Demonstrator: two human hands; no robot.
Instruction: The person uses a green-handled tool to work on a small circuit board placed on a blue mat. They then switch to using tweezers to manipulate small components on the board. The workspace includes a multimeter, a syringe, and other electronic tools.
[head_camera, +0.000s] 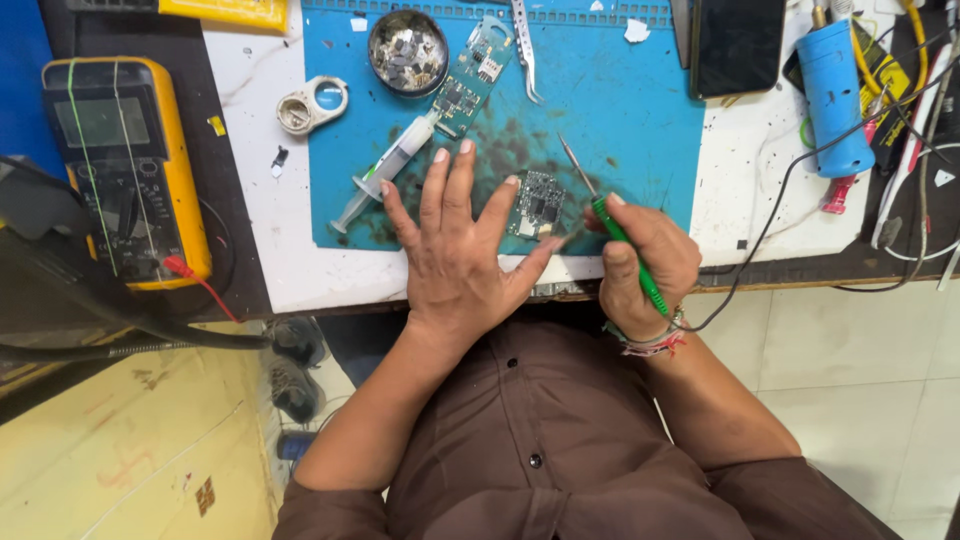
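Green-handled soldering iron (625, 250) sits clamped in the right hand (645, 265), tip pointing up over the blue mat (620, 110). Left hand (455, 245) lies flat, fingers spread, one fingertip and the thumb pinning a small circuit board (538, 205) near the mat's front edge. Just beside it, toward the mat's left edge, lies a syringe (385, 170); a second board (470, 75) rests near the back edge.

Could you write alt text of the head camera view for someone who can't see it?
A person's left hand steadies a small circuit board on a blue mat, while the right hand holds a green-handled tool. A syringe and yellow multimeter lie nearby.
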